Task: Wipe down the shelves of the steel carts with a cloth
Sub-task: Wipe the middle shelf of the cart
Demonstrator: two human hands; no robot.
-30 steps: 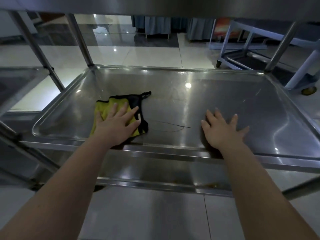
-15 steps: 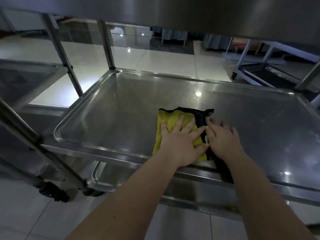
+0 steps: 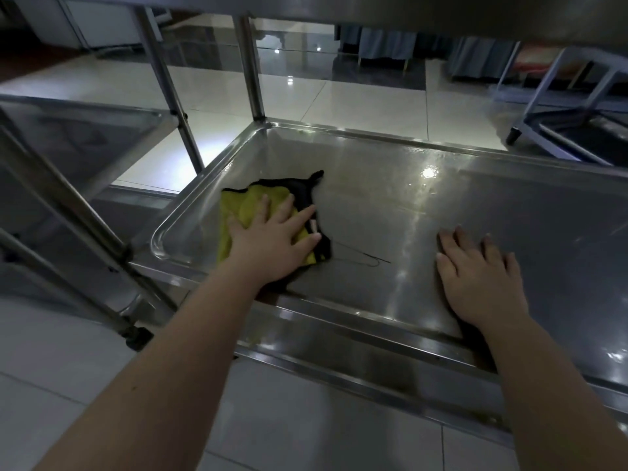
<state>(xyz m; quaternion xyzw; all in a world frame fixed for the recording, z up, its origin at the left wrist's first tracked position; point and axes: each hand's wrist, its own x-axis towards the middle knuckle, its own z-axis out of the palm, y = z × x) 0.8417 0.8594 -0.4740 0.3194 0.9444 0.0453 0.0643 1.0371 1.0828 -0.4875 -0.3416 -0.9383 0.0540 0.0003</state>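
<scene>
A yellow cloth with black edging [image 3: 244, 207] lies near the front left corner of the steel cart's middle shelf [image 3: 424, 212]. My left hand [image 3: 272, 239] presses flat on the cloth with fingers spread. My right hand [image 3: 479, 280] rests flat on the bare steel to the right, apart from the cloth. A thin dark thread [image 3: 363, 258] trails from the cloth over the shelf between my hands. The cart's upper shelf [image 3: 441, 11] hangs over the top of the view.
A second steel cart [image 3: 85, 130] stands close on the left, its posts and a caster [image 3: 136, 336] near my left arm. Another cart frame [image 3: 560, 107] stands at the far right. A lower shelf [image 3: 339, 351] shows under the front rim. Tiled floor lies all around.
My left hand has slid the cloth back to the left corner of the shelf. My right hand has left the cloth and now lies on bare steel to the right.
</scene>
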